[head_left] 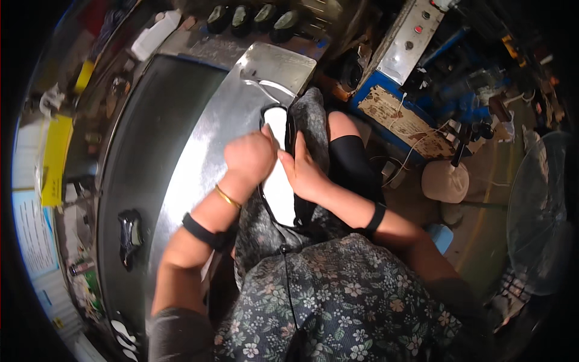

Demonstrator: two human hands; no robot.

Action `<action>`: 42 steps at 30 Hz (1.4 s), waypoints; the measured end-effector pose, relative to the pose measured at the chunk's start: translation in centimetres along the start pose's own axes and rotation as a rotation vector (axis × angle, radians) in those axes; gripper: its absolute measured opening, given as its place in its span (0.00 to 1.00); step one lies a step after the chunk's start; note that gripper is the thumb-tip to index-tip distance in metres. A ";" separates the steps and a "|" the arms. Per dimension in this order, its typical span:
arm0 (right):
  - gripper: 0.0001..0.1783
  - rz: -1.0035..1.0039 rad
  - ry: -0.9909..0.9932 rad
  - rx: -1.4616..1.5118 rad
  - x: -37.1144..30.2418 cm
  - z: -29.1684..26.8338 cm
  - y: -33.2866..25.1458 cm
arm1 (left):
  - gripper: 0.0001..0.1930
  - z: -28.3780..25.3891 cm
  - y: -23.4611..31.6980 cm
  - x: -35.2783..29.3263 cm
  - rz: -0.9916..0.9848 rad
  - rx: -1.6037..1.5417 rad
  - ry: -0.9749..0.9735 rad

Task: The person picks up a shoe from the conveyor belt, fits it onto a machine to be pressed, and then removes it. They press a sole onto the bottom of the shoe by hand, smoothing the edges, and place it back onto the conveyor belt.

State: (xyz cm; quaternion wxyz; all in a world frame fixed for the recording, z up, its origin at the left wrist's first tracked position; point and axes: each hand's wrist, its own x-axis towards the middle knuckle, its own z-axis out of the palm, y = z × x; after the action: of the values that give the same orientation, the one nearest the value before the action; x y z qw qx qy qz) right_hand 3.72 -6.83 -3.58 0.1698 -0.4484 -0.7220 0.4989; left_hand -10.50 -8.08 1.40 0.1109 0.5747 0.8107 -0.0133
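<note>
A dark shoe (279, 193) with a white sole lies sole-up, lengthwise across my lap at the edge of the metal table. My right hand (304, 175) grips its right side, the thumb at the sole and the fingers along the dark upper. Curled into a fist, my left hand (250, 155) rests over the left edge and middle of the sole. Whatever is between its fingers is hidden from view. A grey cloth (310, 120) covers my lap under and beside the shoe.
The shiny metal table (199, 145) runs along my left, beside a dark conveyor belt (163, 102) carrying a dark shoe (128, 238). Several shoes (241, 21) stand at the far end. A blue machine with a control panel (412, 39) stands at the far right, near a round stool (445, 181).
</note>
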 end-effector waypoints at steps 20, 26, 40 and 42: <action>0.26 0.174 -0.044 0.593 12.6 -4.2 3.8 | 0.32 5.8 0.1 7.4 -0.258 -1.584 -0.416; 0.14 -0.163 0.234 -0.500 10.0 -1.8 -1.3 | 0.25 5.7 -1.4 5.8 -0.102 -0.656 -0.018; 0.47 -0.185 -0.239 0.614 -1.8 -5.6 2.0 | 0.23 4.4 0.2 4.4 -0.377 -2.135 0.049; 0.47 -0.011 -0.231 0.897 -2.5 -11.6 1.6 | 0.27 1.9 3.2 1.7 -0.067 -1.613 0.174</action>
State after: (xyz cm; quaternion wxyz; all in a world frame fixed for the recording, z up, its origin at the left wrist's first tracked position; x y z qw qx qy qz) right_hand 13.87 -2.17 0.71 0.2680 -0.2682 -0.4515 0.8077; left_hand -7.74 -5.70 -0.47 0.4270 0.2923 0.5932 0.6167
